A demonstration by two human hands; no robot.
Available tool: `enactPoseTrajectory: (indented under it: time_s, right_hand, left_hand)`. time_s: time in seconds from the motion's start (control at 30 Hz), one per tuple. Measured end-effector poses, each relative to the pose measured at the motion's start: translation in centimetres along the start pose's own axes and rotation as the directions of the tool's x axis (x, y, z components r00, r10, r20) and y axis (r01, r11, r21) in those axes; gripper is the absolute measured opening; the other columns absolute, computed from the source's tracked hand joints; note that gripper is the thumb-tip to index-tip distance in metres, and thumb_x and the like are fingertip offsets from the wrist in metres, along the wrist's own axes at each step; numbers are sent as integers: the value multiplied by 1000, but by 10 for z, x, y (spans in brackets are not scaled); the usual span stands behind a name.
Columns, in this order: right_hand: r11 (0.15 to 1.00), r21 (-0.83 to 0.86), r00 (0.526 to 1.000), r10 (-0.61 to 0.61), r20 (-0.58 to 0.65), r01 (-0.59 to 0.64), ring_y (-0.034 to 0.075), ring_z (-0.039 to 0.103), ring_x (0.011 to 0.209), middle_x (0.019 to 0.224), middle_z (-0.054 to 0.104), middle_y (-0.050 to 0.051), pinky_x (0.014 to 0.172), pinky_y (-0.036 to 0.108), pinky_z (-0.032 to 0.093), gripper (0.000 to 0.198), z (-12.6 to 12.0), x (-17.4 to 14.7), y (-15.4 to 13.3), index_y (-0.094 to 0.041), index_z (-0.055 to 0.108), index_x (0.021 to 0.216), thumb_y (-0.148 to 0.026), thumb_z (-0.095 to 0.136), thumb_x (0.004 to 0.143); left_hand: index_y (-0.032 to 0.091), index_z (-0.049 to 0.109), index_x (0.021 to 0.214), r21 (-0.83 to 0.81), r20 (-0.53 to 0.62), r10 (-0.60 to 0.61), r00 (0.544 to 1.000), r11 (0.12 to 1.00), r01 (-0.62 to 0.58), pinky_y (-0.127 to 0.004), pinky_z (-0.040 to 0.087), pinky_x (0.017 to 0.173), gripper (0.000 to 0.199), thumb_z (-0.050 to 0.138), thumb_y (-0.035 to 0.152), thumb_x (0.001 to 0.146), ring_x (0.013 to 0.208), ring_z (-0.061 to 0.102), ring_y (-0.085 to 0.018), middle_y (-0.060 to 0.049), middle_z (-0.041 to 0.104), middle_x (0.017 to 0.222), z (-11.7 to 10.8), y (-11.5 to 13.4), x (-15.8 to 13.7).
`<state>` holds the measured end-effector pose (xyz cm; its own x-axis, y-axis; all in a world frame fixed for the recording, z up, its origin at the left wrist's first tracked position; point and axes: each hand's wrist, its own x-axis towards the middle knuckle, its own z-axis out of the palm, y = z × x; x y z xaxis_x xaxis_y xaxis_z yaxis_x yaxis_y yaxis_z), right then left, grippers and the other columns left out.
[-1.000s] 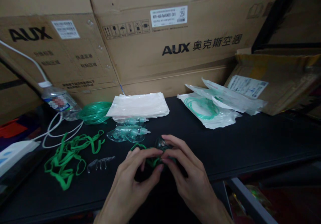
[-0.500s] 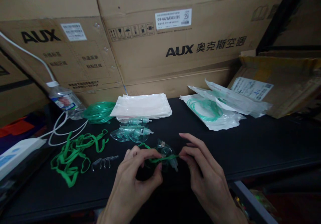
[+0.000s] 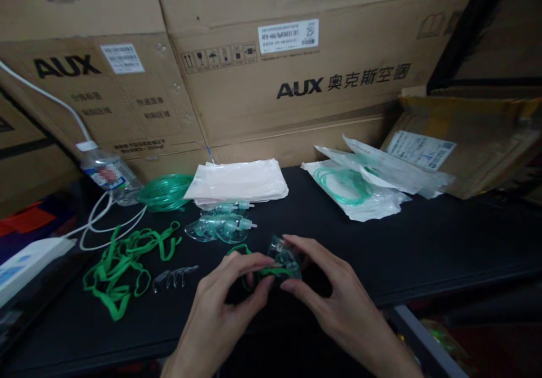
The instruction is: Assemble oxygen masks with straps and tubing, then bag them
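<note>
Between my hands, above the front of the black tabletop, is a clear green-tinted oxygen mask (image 3: 288, 258) with a small metal nose clip at its top. A green elastic strap (image 3: 277, 272) runs across it, and a loop of the strap hangs out behind my left fingers. My left hand (image 3: 226, 290) pinches the mask's left edge together with the strap. My right hand (image 3: 330, 279) grips the mask's right side, thumb low and fingers over the top. Part of the mask is hidden by my fingers.
More oxygen masks (image 3: 222, 228) lie stacked behind my hands. To the left are loose green straps (image 3: 114, 271), clear plastic pieces (image 3: 174, 277), coiled green tubing (image 3: 165, 192) and a bottle (image 3: 108, 169). White pouches (image 3: 239, 180) and bagged tubing (image 3: 353, 189) stand before cardboard boxes (image 3: 322, 113).
My right hand has let go of the strap's end, moved left and closed on the mask's right side. My left hand keeps its pinch. The view has shifted slightly.
</note>
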<state>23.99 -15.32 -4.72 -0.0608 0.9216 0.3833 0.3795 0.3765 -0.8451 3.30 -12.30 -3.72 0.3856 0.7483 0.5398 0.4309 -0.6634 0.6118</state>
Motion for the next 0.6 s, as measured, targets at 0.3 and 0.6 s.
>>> enactPoseTrajectory:
  time_s: [0.3,0.6]
  right_hand:
    - [967,186,984,178,9,-176,24,70,108,110,77,0,91,34,56,35,-5,9,4,-29,69,125,-36,73,91]
    - [925,327,980,196,23,-193,20,69,104,109,75,0,84,29,55,34,-4,10,5,-27,67,123,-35,74,90]
  left_hand:
    - [33,71,110,223,-36,12,999,975,-4,-21,51,89,13,66,30,98,96,71,-14,6,77,105,-51,-7,-2]
    - [31,75,98,328,314,-49,948,943,-61,-27,52,83,13,61,30,99,94,64,-19,1,71,105,-40,-25,0]
